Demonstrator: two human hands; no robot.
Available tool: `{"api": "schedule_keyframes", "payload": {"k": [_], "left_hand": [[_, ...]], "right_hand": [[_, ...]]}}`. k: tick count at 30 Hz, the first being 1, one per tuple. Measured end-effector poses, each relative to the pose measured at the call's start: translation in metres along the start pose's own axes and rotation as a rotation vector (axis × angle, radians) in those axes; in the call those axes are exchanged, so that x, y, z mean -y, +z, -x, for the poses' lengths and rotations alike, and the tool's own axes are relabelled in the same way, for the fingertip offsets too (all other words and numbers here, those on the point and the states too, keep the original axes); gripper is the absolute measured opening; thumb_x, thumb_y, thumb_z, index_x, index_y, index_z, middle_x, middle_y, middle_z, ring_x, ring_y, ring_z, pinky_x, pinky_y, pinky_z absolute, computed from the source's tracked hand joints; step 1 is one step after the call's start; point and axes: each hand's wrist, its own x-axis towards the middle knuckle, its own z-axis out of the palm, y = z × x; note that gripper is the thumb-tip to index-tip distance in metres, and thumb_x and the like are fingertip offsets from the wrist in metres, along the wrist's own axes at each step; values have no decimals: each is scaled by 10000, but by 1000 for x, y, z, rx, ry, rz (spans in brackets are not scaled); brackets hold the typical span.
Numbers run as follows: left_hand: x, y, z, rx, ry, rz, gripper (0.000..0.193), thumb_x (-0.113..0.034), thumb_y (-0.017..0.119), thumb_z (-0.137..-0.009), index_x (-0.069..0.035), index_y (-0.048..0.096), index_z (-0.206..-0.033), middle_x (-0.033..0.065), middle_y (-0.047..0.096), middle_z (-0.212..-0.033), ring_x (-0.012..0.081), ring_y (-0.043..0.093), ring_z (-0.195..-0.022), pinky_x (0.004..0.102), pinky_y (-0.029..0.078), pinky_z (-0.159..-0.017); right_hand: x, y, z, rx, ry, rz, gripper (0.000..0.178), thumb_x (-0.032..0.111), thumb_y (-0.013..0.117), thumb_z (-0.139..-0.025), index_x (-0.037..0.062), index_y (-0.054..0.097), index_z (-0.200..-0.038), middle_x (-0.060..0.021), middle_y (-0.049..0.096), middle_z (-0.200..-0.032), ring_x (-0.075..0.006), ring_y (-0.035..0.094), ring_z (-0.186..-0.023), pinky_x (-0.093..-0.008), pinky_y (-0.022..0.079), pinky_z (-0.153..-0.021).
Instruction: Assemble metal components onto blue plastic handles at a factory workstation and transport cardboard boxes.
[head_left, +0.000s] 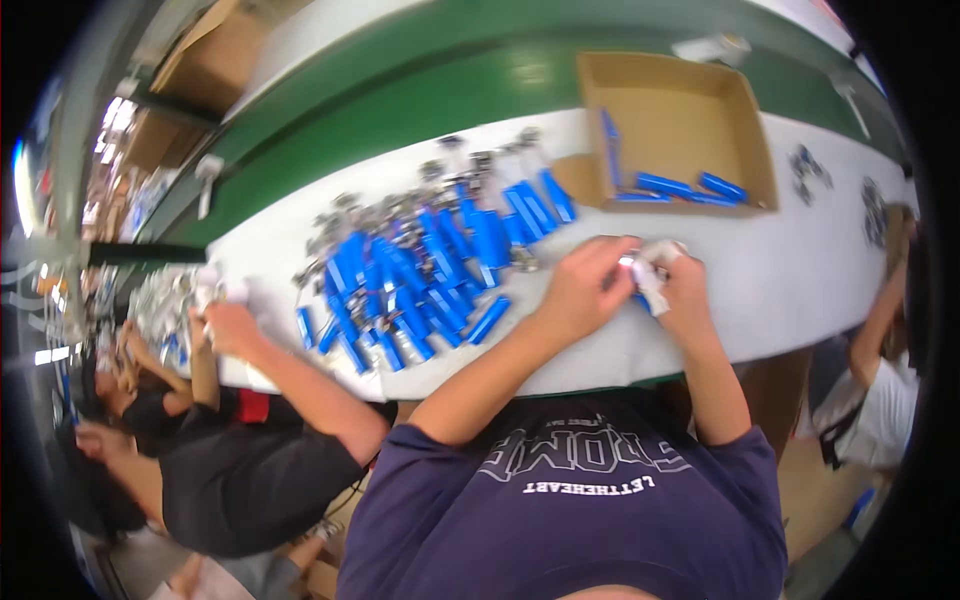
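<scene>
Right hand [688, 298] clamps 1 white piece [653, 284] over the table [785, 265], right of the blue parts [489, 240]; left hand [580, 288] at its edge, grip too blurred to tell; steady, light pressure probably serves best.

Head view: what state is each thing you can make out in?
Cardboard box: open-topped.
Blue oblong pieces: mostly heaped loose, a few in the box.
White piece: held, blurred.
Right hand: closed on the white piece.
Left hand: bent beside the white piece, grip unclear.
Metal parts: loose, right of the box.
</scene>
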Motion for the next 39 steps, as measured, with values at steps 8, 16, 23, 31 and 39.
{"api": "schedule_keyframes", "payload": {"k": [8,16,23,31,39], "left_hand": [[4,0,-1,-54,146,46,265,-50,561,-708,-16,573,-970,145,563,-807,291,565,-697,345,463,-622],[-3,13,13,-198,83,93,291,-19,517,-728,20,537,-1015,160,538,-888,314,547,-783,360,455,-682],[-2,25,15,-342,181,39,297,-12,518,-739,35,531,-1033,177,562,-933,329,566,-801,373,468,-699],[3,19,18,-327,155,59,279,-4,524,-730,22,535,-1007,168,563,-899,320,572,-761,363,470,-653],[10,19,14,-243,135,79,253,-34,552,-703,8,571,-952,159,551,-806,313,556,-717,367,450,-631]], "right_hand": [[-5,-1,2,-86,-107,220,60,65,610,-730,44,584,-779,-62,549,-695,-134,476,-595,-253,392,-556],[-19,8,10,-196,-57,246,189,64,619,-739,73,631,-928,-62,579,-771,-123,518,-639,-238,408,-567],[-23,12,6,-344,-191,183,192,84,639,-745,24,626,-927,-64,564,-807,-137,523,-634,-278,427,-574],[-22,7,3,-176,-154,189,179,47,601,-796,-2,568,-965,-44,560,-882,-121,545,-736,-210,443,-628],[-37,2,-6,-84,-206,252,143,92,571,-820,-9,571,-920,-77,577,-852,-158,539,-759,-273,434,-685]]}}
